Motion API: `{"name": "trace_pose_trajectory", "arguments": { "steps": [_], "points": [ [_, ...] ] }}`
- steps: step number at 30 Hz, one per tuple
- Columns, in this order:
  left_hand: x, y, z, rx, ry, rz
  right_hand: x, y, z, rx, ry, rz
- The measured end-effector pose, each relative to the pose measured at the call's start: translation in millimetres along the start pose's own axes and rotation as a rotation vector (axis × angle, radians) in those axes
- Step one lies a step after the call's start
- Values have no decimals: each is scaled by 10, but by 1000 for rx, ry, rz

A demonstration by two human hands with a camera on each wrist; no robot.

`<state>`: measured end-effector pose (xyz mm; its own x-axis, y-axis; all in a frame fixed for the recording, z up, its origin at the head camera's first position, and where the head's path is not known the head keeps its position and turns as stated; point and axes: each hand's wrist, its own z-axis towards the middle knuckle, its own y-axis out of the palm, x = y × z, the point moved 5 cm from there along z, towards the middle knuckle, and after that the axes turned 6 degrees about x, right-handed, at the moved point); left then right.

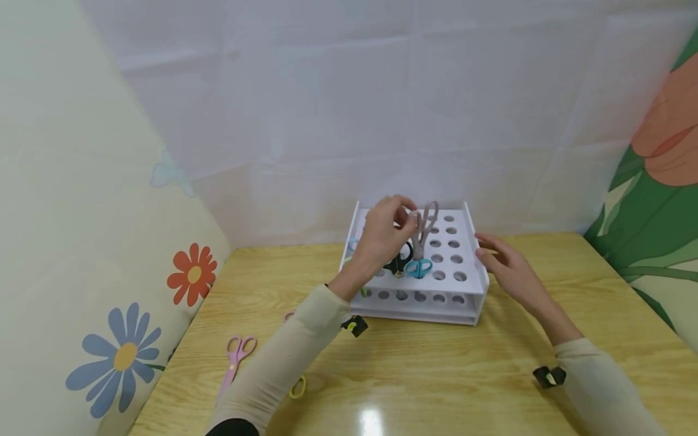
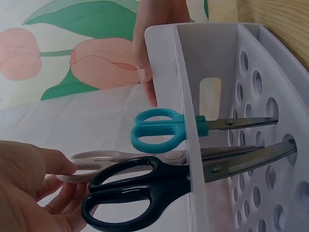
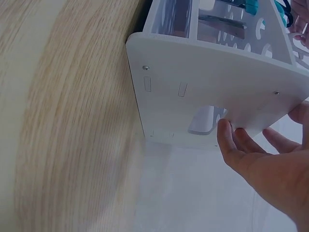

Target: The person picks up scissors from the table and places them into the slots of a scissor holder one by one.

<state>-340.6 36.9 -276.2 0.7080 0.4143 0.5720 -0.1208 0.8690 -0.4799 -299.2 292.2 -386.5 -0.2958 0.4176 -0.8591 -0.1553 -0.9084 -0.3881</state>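
With thumb and fingers, my left hand (image 1: 384, 233) pinches one handle loop of the greyish-pink scissors (image 1: 424, 236), which stand upright in a hole of the white two-tier rack (image 1: 470, 260). In the left wrist view their blades (image 2: 227, 152) pass below the top plate. Black-handled scissors (image 2: 140, 193) and small teal-handled scissors (image 2: 159, 130) stand in nearby holes, points down. Against the rack's right side panel (image 3: 203, 82) my right hand (image 3: 270, 159) rests its fingertips, close to the oval cut-out. That hand's fingers are loosely bent.
Pink scissors (image 1: 234, 357) lie on the wooden table at the left. Partly hidden by my left forearm are a yellow handle loop (image 1: 297, 387) and another pink handle (image 1: 289, 315). A light-blue handle (image 1: 353, 244) shows at the rack's left side. Behind the rack hangs a white cloth (image 1: 327, 121).
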Motion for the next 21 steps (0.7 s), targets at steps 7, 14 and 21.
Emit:
{"name": "trace_pose_trajectory", "arguments": {
  "steps": [7, 14, 21],
  "points": [
    [-77, -20, 55, -30, -52, 80, -3, 5, 20, 3, -14, 5],
    [-100, -34, 40, -53, -49, 69, -5, 28, 5, 2, 0, 2],
    [-95, -98, 28, -60, -54, 86, -38, 78, 45, -4, -10, 1]
  ]
}}
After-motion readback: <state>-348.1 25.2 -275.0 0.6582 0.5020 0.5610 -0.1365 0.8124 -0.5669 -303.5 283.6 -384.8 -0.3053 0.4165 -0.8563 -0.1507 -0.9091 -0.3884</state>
